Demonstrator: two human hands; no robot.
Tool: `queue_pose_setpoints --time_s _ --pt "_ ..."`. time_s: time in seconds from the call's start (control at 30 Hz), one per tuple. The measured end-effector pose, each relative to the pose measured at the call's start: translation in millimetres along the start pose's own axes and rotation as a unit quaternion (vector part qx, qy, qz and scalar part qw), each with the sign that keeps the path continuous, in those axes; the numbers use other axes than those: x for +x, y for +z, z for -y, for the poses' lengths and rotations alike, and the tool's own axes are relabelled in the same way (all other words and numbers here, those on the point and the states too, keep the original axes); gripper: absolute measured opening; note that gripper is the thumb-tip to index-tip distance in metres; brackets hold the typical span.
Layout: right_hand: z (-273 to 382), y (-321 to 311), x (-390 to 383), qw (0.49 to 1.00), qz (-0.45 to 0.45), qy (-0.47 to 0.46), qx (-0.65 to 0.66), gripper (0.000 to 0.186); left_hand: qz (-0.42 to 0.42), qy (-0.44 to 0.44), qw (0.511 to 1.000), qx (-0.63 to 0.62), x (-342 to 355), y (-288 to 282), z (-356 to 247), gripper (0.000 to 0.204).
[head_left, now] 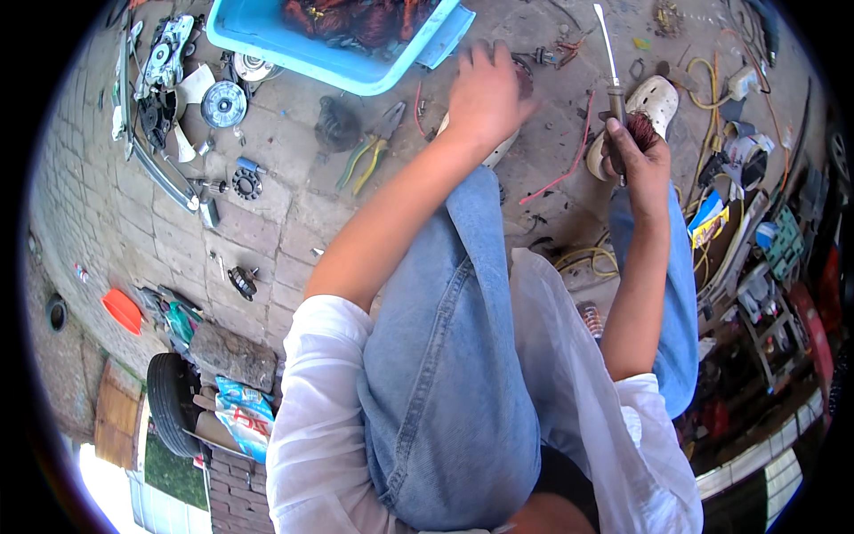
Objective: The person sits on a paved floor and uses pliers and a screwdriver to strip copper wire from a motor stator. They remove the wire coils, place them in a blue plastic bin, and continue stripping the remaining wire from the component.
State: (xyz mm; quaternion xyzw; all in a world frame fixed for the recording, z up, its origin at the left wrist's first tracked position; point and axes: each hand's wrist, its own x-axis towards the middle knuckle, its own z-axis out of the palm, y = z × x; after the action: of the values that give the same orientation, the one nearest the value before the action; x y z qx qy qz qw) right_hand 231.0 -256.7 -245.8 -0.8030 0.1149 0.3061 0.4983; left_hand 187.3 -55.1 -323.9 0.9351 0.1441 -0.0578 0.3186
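My right hand (639, 160) is wrapped round the dark handle of a screwdriver (608, 44), whose bright flat blade points away from me. Against the same hand, above the knuckles, shows a tangle of dark red copper wire (642, 130); its lower part is hidden by my fingers. My left hand (485, 96) is over the ground in front of my left shoe, palm down, fingers apart and slightly blurred. Just to its right is a round, dark reddish part (523, 80), partly covered by the hand; whether they touch I cannot tell. Pliers (374, 147) with yellow-green handles lie left of my forearm.
A light blue plastic tub (374, 78) holding copper windings stands ahead. Metal discs (224, 105) and motor parts lie at the left. A red wire (574, 158) lies between my pale clogs (656, 100). Cables and scrap (756, 169) crowd the right side; a tyre (173, 400) is at lower left.
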Motion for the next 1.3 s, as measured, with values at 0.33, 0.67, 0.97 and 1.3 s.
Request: queue_pose_setpoints --time_s 0.33,0.67,0.97,1.3 --pt "-8.1 -14.1 14.5 0.976 0.066 0.003 -0.209 0.033 0.157 0.119 0.980 0.037 31.3 33.6 31.5 0.051" --pt "-5.0 -22.1 25.0 0.936 0.168 -0.047 -0.305 0.039 0.145 0.136 0.966 -0.163 43.9 24.4 70.2 0.046" --pt "-4.2 -26.9 53.6 0.841 0.238 -0.186 -0.449 0.039 -0.008 -0.001 0.973 -0.232 -2.6 19.0 65.1 0.030" --pt "7.9 -14.2 45.7 0.781 0.205 -0.203 -0.553 0.031 -0.009 0.011 0.982 -0.187 -1.8 16.0 51.2 0.027"
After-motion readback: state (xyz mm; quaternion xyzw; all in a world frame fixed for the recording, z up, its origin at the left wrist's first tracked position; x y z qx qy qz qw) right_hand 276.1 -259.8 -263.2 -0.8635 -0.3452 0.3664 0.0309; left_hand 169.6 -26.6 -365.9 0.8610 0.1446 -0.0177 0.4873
